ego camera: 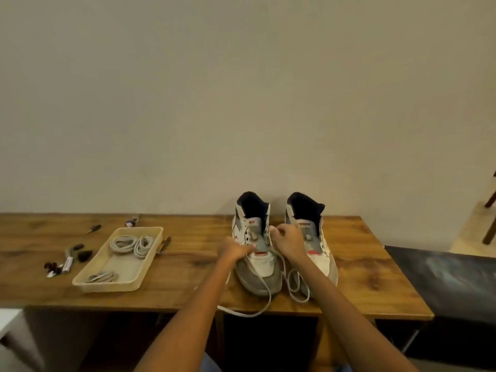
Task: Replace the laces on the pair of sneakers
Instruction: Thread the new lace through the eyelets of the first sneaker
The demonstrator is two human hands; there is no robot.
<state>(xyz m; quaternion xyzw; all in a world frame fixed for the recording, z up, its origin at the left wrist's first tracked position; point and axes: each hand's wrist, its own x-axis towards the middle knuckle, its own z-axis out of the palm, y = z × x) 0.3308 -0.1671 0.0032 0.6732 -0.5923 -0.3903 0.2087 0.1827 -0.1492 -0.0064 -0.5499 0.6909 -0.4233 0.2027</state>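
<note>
Nearest the table's front edge, a loose white lace [264, 296] trails toward the person from the left sneaker [256, 253], whose toe points at them, long axis running front to back. Both hands work its eyelets: the left hand [232, 249] pinches lace at the tongue, the right hand [285, 241] pinches it slightly farther up. Beyond, the right sneaker [312, 237] stands just beside; coiled laces [131, 244] wait in a tray [92, 284] well to the left.

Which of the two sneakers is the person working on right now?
The left sneaker: both hands are at its eyelets, and a loose lace trails from it. The right sneaker stands behind the right hand.
</note>
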